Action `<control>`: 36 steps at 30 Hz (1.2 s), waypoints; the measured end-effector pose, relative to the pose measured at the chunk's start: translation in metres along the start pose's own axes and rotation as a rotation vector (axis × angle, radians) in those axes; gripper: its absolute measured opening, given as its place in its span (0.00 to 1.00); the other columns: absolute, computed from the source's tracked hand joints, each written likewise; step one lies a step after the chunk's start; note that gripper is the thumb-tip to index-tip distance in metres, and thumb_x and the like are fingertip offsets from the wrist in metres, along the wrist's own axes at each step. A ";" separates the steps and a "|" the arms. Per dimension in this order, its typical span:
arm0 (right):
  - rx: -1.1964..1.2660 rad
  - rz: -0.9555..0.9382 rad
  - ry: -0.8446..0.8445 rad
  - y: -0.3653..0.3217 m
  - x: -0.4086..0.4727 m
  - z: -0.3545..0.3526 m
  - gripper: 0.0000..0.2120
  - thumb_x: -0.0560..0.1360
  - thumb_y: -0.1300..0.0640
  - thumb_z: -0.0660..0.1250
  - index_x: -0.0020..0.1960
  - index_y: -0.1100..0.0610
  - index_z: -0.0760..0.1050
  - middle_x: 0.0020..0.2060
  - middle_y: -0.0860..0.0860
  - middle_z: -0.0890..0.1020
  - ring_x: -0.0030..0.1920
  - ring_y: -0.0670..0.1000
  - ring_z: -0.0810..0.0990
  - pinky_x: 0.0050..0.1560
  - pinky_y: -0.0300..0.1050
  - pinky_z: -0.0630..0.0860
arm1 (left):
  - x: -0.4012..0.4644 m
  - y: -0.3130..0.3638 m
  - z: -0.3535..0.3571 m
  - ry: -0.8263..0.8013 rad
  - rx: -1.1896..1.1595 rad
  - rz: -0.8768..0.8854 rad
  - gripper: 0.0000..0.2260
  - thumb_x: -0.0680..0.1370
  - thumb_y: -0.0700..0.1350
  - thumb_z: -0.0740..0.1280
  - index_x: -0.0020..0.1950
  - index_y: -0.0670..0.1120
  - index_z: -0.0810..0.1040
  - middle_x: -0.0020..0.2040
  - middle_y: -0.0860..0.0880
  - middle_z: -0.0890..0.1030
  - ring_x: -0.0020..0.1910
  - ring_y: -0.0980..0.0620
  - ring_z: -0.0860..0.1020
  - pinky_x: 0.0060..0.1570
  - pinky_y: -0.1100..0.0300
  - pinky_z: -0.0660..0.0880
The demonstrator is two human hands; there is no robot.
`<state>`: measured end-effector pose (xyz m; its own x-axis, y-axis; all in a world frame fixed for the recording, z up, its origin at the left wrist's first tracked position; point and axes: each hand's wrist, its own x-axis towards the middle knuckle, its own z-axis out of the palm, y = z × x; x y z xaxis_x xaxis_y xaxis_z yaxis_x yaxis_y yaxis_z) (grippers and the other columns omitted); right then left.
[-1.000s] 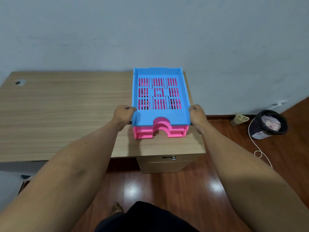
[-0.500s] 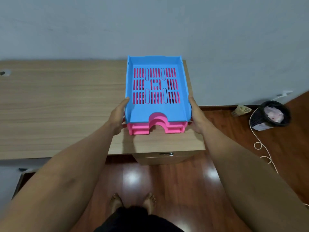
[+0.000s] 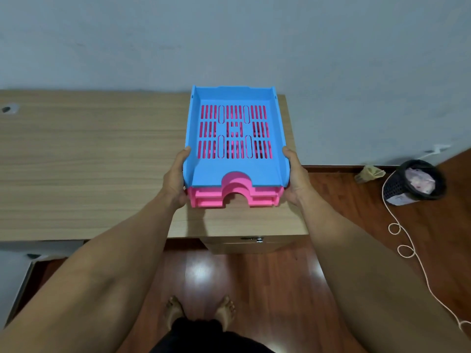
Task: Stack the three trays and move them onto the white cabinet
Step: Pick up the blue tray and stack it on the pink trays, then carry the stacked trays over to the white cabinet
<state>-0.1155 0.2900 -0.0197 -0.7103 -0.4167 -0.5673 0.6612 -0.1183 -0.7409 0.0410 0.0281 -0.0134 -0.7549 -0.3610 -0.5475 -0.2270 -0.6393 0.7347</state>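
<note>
A blue slotted tray (image 3: 204, 171) sits on top of two pink trays (image 3: 262, 197), the three forming one stack. The stack is held above the right end of the wooden desk (image 3: 89, 161), casting a shadow on the desk in front of it. My left hand (image 3: 175, 177) grips the stack's left side and my right hand (image 3: 295, 177) grips its right side, thumbs up along the blue walls. No white cabinet top is clearly in view.
A pale wall rises behind the desk. A drawer unit (image 3: 252, 244) sits under the desk's right end. On the wooden floor at right stand a black waste basket (image 3: 413, 183), a crumpled paper (image 3: 369, 173) and a white cord (image 3: 407, 248). My bare feet (image 3: 198, 312) show below.
Both hands have shifted from the blue tray's edges to the sides of the whole stack, and the stack has come up off the desk a little, toward me.
</note>
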 end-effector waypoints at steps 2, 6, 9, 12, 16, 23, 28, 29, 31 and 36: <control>0.014 -0.011 0.011 -0.007 -0.002 0.010 0.28 0.67 0.39 0.81 0.60 0.54 0.86 0.60 0.59 0.87 0.60 0.62 0.87 0.62 0.63 0.81 | -0.004 0.012 -0.001 0.035 0.012 0.026 0.28 0.70 0.63 0.76 0.64 0.48 0.83 0.60 0.44 0.86 0.56 0.42 0.86 0.48 0.50 0.83; 0.025 -0.065 0.014 -0.026 -0.010 0.038 0.26 0.64 0.41 0.84 0.56 0.55 0.87 0.57 0.60 0.88 0.56 0.62 0.88 0.63 0.66 0.81 | -0.016 0.038 -0.003 0.068 0.025 0.116 0.31 0.70 0.65 0.75 0.66 0.48 0.80 0.62 0.44 0.85 0.59 0.42 0.85 0.56 0.47 0.81; 0.006 -0.107 0.011 -0.038 -0.017 0.064 0.30 0.63 0.41 0.83 0.59 0.56 0.85 0.55 0.59 0.89 0.56 0.62 0.88 0.65 0.66 0.80 | -0.025 0.059 -0.010 0.107 0.021 0.161 0.32 0.69 0.65 0.75 0.67 0.48 0.80 0.62 0.44 0.85 0.62 0.40 0.83 0.66 0.42 0.76; -0.024 -0.157 -0.007 -0.044 -0.024 0.092 0.29 0.66 0.41 0.81 0.61 0.56 0.84 0.56 0.59 0.88 0.57 0.63 0.87 0.66 0.68 0.78 | -0.037 0.077 -0.023 0.116 0.007 0.197 0.33 0.68 0.66 0.76 0.67 0.48 0.81 0.62 0.45 0.85 0.63 0.39 0.82 0.69 0.39 0.73; -0.057 -0.191 -0.020 -0.043 -0.035 0.132 0.20 0.68 0.43 0.81 0.53 0.54 0.86 0.53 0.59 0.89 0.55 0.62 0.88 0.63 0.67 0.80 | -0.059 0.097 -0.048 0.134 -0.036 0.251 0.34 0.67 0.66 0.76 0.67 0.48 0.81 0.63 0.43 0.85 0.64 0.38 0.81 0.68 0.38 0.73; -0.099 -0.196 -0.106 -0.015 -0.062 0.218 0.23 0.67 0.45 0.81 0.55 0.59 0.84 0.50 0.58 0.90 0.50 0.61 0.90 0.52 0.58 0.86 | -0.121 0.122 -0.121 0.239 -0.116 0.340 0.38 0.64 0.66 0.78 0.68 0.47 0.80 0.64 0.41 0.83 0.65 0.37 0.81 0.68 0.37 0.74; -0.128 -0.172 -0.222 0.027 -0.097 0.283 0.27 0.64 0.44 0.82 0.56 0.60 0.84 0.50 0.59 0.90 0.51 0.61 0.89 0.56 0.63 0.85 | -0.188 0.124 -0.187 0.348 -0.160 0.414 0.37 0.64 0.67 0.78 0.66 0.46 0.81 0.62 0.42 0.85 0.64 0.38 0.81 0.67 0.38 0.75; -0.134 -0.162 -0.248 0.038 -0.107 0.297 0.29 0.63 0.44 0.83 0.57 0.60 0.84 0.50 0.59 0.90 0.51 0.62 0.89 0.56 0.63 0.85 | -0.204 0.122 -0.202 0.372 -0.175 0.429 0.37 0.64 0.67 0.78 0.66 0.46 0.81 0.62 0.42 0.85 0.64 0.38 0.81 0.68 0.37 0.74; -0.150 -0.140 -0.304 0.062 -0.126 0.324 0.29 0.61 0.44 0.83 0.56 0.60 0.84 0.50 0.59 0.90 0.51 0.62 0.89 0.55 0.64 0.85 | -0.239 0.118 -0.231 0.389 -0.222 0.453 0.36 0.66 0.65 0.77 0.68 0.46 0.80 0.64 0.41 0.84 0.64 0.38 0.81 0.67 0.38 0.75; -0.206 -0.070 -0.446 0.131 -0.188 0.389 0.29 0.62 0.44 0.83 0.57 0.60 0.84 0.50 0.59 0.90 0.50 0.61 0.90 0.55 0.64 0.85 | -0.341 0.097 -0.299 0.478 -0.352 0.547 0.32 0.69 0.60 0.77 0.67 0.43 0.81 0.59 0.39 0.85 0.55 0.40 0.85 0.52 0.44 0.83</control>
<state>0.1990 0.0026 0.1296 -0.5492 -0.7643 -0.3380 0.5219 0.0022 -0.8530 0.4605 -0.1139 0.1248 -0.3400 -0.8853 -0.3172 0.3655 -0.4352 0.8228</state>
